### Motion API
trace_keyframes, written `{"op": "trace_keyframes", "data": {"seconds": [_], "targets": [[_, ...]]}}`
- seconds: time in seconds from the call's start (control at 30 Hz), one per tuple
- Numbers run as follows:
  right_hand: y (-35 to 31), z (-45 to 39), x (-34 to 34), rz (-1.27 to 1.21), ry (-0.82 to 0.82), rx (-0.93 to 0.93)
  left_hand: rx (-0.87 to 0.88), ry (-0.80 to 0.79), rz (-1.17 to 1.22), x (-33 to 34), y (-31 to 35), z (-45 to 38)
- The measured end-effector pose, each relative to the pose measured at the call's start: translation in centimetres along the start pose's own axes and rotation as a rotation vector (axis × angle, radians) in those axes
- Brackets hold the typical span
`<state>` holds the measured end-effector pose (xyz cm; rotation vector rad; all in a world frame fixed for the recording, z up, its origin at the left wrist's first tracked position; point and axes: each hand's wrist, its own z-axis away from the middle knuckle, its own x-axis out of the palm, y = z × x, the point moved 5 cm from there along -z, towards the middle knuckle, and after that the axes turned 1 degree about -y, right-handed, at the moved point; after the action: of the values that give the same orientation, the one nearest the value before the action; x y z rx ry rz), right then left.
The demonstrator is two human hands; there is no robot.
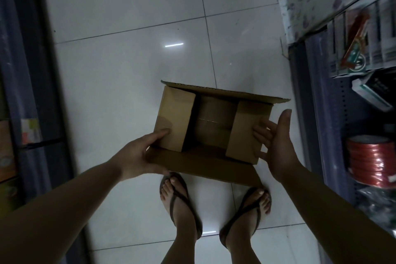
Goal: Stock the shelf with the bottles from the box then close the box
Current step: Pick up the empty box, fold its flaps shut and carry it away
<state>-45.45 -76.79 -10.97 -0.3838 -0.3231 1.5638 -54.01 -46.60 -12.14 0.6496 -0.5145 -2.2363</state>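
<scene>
The cardboard box [212,126] is held above the white tiled floor [128,60], just in front of the person's two feet in sandals [214,206], with wide free floor beyond it and a dark shelf edge on the left [53,92] and a shelf [321,113] with goods close on the right. The left hand [137,154] grips the box's near left corner with the thumb lying on the folded left flap, while the right hand [276,141] is spread, its straight fingers pressing on the right flap. Both short flaps are folded in, the far and near long flaps stand open, the inside looks dark with no bottle visible, and the goods on the right shelf are blurred and cut off by the frame.
</scene>
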Motion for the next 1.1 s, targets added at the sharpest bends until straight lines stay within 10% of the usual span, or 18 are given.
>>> {"op": "trace_keyframes", "data": {"seconds": [0.63, 1.1], "targets": [[-1.2, 0.4, 0.9, 0.330, 0.243, -0.404, -0.132, 0.365, 0.527, 0.4, 0.4, -1.1], [1.0, -0.1, 0.2, 0.467, 0.164, -0.400, -0.297, 0.633, 0.412, -0.2, 1.7, -3.3]]}}
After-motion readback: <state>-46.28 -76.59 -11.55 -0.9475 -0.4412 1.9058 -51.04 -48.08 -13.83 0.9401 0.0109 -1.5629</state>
